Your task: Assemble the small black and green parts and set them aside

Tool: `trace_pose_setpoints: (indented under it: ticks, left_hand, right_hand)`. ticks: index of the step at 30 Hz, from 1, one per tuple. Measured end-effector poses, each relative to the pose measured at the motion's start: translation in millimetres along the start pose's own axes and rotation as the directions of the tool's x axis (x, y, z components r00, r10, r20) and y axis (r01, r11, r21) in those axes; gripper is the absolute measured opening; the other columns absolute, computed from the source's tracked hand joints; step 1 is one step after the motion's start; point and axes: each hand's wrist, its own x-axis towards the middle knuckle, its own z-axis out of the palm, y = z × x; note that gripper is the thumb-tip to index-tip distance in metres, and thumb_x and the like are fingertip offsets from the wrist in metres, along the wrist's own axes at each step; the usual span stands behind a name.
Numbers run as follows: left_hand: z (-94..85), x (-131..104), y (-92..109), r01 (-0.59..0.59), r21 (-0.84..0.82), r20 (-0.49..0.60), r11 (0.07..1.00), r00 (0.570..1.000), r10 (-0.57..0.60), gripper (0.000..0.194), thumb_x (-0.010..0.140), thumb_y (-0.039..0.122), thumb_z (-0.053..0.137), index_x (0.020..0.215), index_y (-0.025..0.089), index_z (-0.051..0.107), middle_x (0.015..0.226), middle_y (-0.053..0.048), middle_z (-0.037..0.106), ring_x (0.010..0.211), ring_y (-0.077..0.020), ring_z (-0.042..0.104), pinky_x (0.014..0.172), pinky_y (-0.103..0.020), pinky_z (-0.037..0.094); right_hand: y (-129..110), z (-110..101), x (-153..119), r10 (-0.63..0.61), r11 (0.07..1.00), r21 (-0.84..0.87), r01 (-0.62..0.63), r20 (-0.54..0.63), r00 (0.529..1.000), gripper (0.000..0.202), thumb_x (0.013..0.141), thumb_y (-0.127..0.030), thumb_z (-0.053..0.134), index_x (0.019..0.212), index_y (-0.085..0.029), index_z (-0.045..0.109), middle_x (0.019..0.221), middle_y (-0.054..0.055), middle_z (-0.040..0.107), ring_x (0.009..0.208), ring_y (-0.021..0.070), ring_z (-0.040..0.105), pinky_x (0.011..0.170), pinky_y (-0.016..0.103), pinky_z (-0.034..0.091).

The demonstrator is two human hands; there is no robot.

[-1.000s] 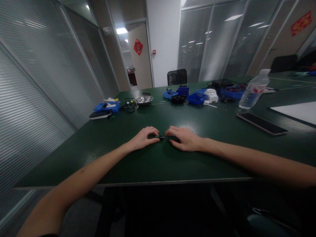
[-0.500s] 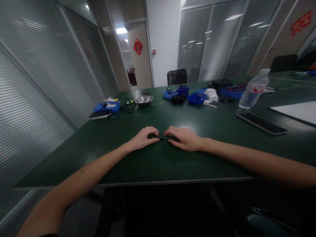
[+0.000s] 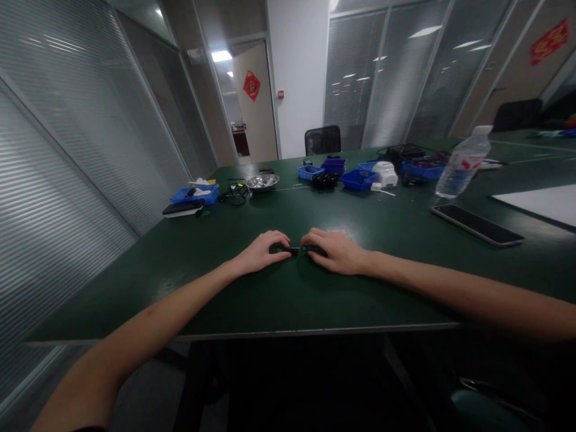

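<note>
My left hand [image 3: 261, 251] rests on the green table, its thumb and fingers closed on a small black piece [image 3: 293, 251]. Facing it, my right hand [image 3: 335, 249] grips a slim dark tool [image 3: 310, 247] between thumb and fingertips. A thin, light shaft shows in the narrow gap between the two hands, running toward the black piece. Whether the shaft enters the piece or lies beside it I cannot tell. My fingers cover much of both things, and they are too small and dark to name exactly.
A phone [image 3: 477, 225] lies on the right, near a tilted-looking water bottle [image 3: 463, 163] and a white sheet [image 3: 544, 203]. Farther back are a metal bowl [image 3: 263, 183], blue trays [image 3: 359, 179], a white device [image 3: 386, 174] and black cables [image 3: 235, 193].
My right hand has shifted very slightly, and the tool's tip has drawn a little back, so more thin shaft shows between the hands. My left hand stays in place.
</note>
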Motion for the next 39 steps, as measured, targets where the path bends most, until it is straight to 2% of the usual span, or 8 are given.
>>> trace_pose_setpoints:
  ticks: [15, 30, 39]
  left_hand:
    - [-1.4, 0.4, 5.0, 0.017, 0.005, 0.013, 1.000, 1.000, -0.017, 0.022, 0.102, 0.040, 0.072, 0.110, 0.020, 0.073, 0.133, -0.011, 0.071, 0.126, -0.0285, 0.063, 0.112, -0.046, 0.045]
    - [-0.3, -0.5, 1.8, 0.009, 0.009, 0.012, 1.000, 1.000, -0.009, 0.024, 0.103, 0.043, 0.071, 0.112, 0.021, 0.073, 0.134, -0.011, 0.070, 0.128, -0.0283, 0.063, 0.112, -0.046, 0.046]
    - [-0.3, 1.1, 2.6, 0.004, 0.016, 0.019, 1.000, 1.000, -0.004, 0.020, 0.102, 0.039, 0.072, 0.110, 0.020, 0.073, 0.132, -0.010, 0.071, 0.126, -0.0279, 0.063, 0.111, -0.045, 0.045]
  right_hand:
    - [-1.8, -1.0, 1.5, 0.041, 0.999, 0.003, -0.041, -0.002, 0.999, 0.028, 0.103, -0.030, 0.054, 0.129, -0.020, 0.058, 0.124, 0.010, 0.068, 0.086, 0.0212, 0.064, 0.073, 0.035, 0.044]
    - [-4.0, -2.4, 2.0, 0.117, 0.993, -0.003, -0.117, 0.014, 0.993, 0.022, 0.097, -0.027, 0.057, 0.118, -0.020, 0.057, 0.112, 0.008, 0.069, 0.075, 0.0176, 0.057, 0.068, 0.032, 0.033]
    - [-4.1, -1.8, 2.3, 0.127, 0.991, -0.037, -0.127, 0.013, 0.992, 0.022, 0.095, -0.026, 0.057, 0.115, -0.020, 0.058, 0.111, 0.007, 0.069, 0.076, 0.0182, 0.056, 0.068, 0.032, 0.032]
